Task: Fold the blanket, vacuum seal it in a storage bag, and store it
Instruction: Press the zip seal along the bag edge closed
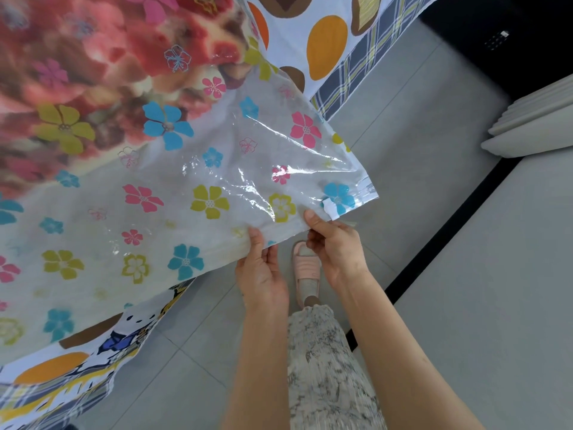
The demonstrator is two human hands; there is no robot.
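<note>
— Storage bag [217,181] location?
— On the bed [325,48], long axis far-left to near-right, blanket [77,41] inside far left. Left hand [262,268] and right hand [335,246] fingers pinch its near-right edge.

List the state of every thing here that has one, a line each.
Clear flower-printed plastic storage bag: blanket inside, mouth edge held up.
Red floral blanket: inside the bag.
White slider clip: on the bag's edge, near its corner.
Left hand: pinches the bag's edge.
Right hand: pinches the edge beside the clip.
</note>
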